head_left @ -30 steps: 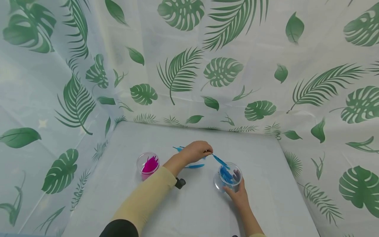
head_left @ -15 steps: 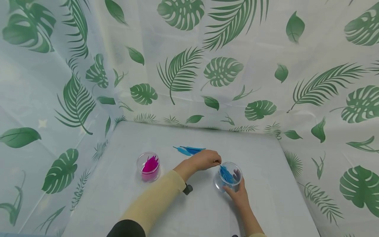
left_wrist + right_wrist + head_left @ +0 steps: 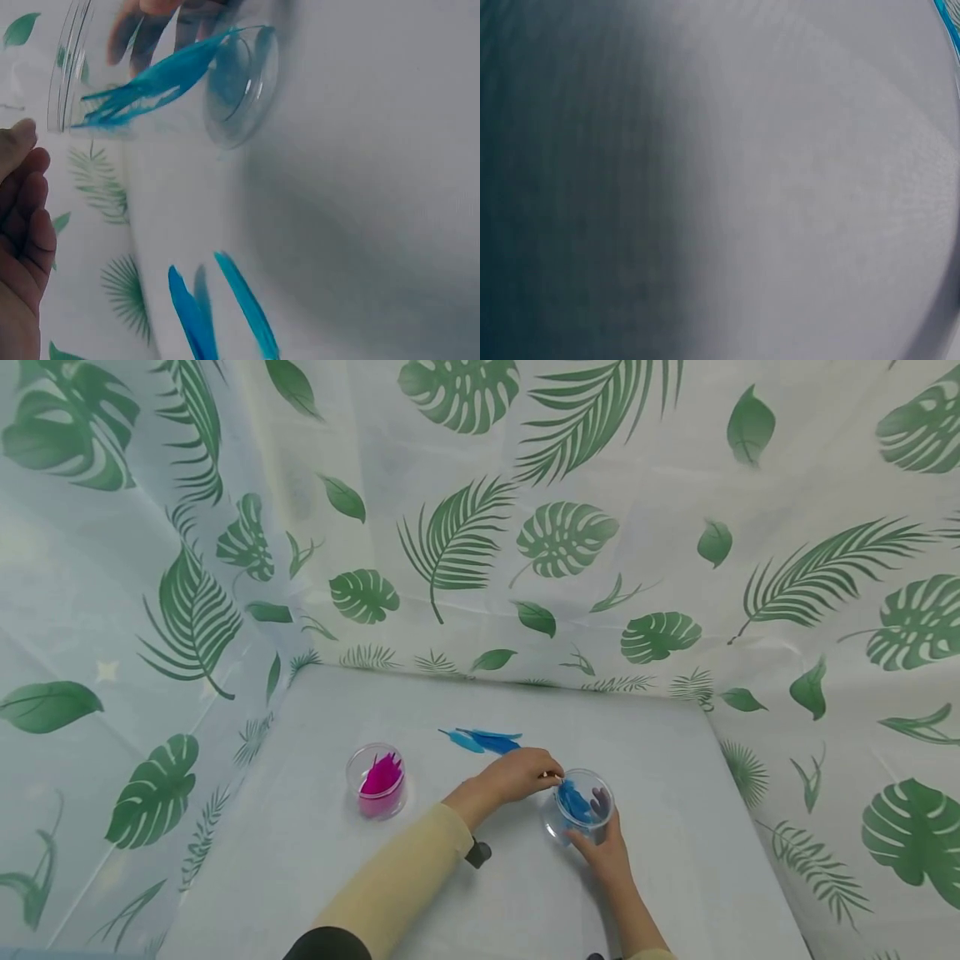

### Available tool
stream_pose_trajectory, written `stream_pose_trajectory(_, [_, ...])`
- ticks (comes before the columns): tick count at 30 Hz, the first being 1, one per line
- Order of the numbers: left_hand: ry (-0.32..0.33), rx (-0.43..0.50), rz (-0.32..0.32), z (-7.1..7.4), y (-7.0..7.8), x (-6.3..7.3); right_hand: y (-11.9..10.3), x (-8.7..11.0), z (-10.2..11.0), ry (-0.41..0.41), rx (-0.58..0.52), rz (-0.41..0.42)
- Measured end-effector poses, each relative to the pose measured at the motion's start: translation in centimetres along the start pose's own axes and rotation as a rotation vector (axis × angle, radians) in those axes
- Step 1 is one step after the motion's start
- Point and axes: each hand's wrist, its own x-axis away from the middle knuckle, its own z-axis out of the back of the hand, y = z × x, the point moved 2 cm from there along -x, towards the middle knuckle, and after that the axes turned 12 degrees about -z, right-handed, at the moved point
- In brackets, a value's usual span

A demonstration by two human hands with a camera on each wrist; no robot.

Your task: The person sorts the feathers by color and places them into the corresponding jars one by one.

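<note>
My right hand (image 3: 606, 853) grips a clear round jar (image 3: 553, 827) from the near right side, and its fingers show through the wall. Several blue feathers (image 3: 574, 800) stand inside, leaning to one side. My left hand (image 3: 521, 774) is right at the jar's rim in the head view. In the left wrist view that hand (image 3: 21, 217) has its fingers loosely bent beside the jar's mouth, with no feather seen between them. Several more blue feathers (image 3: 491, 742) lie on the table, partly behind the left hand. The right wrist view shows mostly a blurred pale surface.
A second clear jar (image 3: 362, 777) holding magenta feathers (image 3: 382, 775) stands left of the left forearm. The white table (image 3: 337, 702) meets a leaf-print curtain (image 3: 450, 643) at its back and sides. A small black device (image 3: 477, 854) is at the left wrist.
My left hand has moved right and slightly down to the jar's rim. The blue feather it pinched has gone into the jar and left its fingers. My right hand stays on the jar.
</note>
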Motion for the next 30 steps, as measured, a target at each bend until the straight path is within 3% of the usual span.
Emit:
stream_pose_trajectory(6, [0.151, 0.048, 0.110, 1.4, -2.5, 1.4, -0.1, -0.1, 0.0, -0.005, 0.008, -0.043])
stream_pose_trajectory(10, [0.277, 0.124, 0.227, 2.4, -4.6, 3.4, -0.1, 0.0, 0.0, -0.005, 0.008, -0.046])
stream_pose_trajectory(14, [0.373, 0.175, 0.355, 2.0, -6.7, 5.7, -0.1, 0.0, -0.1, -0.004, 0.018, -0.044])
stream_pose_trajectory(17, [0.378, 0.155, 0.408, 0.5, -8.1, 7.1, -0.1, 0.0, -0.1, 0.002, 0.035, -0.066])
stream_pose_trajectory(23, [0.305, 0.121, 0.463, -3.3, -9.6, 9.6, -0.1, 0.1, 0.0, -0.006, 0.039, -0.092])
stream_pose_trajectory(30, [0.299, 0.118, 0.472, -5.5, -10.1, 10.4, 0.0, 0.1, -0.1, 0.000, 0.017, -0.045])
